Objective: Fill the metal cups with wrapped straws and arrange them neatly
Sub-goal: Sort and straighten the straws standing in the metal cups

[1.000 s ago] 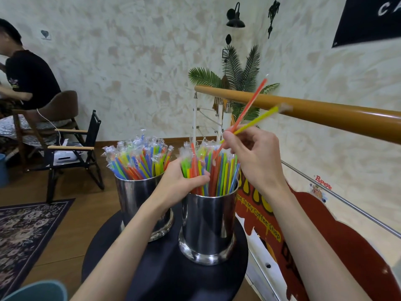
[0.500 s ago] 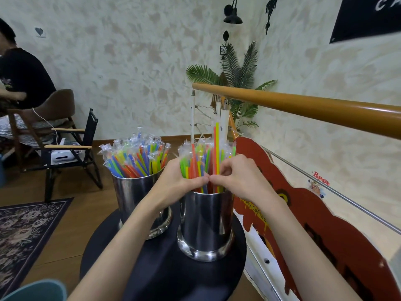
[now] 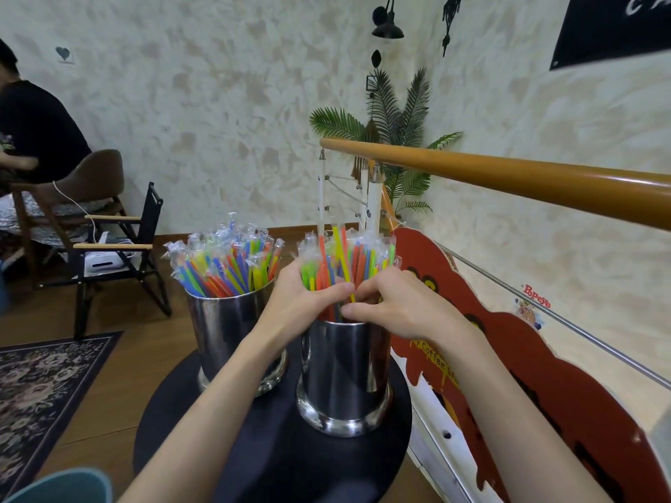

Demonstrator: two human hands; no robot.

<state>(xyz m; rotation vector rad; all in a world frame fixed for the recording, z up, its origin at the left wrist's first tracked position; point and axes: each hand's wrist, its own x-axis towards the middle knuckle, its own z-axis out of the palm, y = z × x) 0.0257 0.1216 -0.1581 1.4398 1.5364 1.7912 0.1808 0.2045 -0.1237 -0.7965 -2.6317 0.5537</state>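
Left hand reached in from lower left, forearm angled up over the round black tabletop; fingers curled around the near-left side of the bundle of colourful plastic-wrapped straws at the rim of the nearer shiny metal cup. Right hand brought in from lower right, knuckles up, fingers bent and pinched on the straws just above the rim; fingertips of both hands nearly met at the middle of the bundle. One yellow straw and one orange straw seen standing higher than the others, the yellow one tilted and running down to the right hand's fingertips. Second metal cup noted just beside, to the left and slightly behind, packed with fanned-out wrapped straws, untouched. Both cups upright on the tabletop. Wooden handrail recorded behind to the right.
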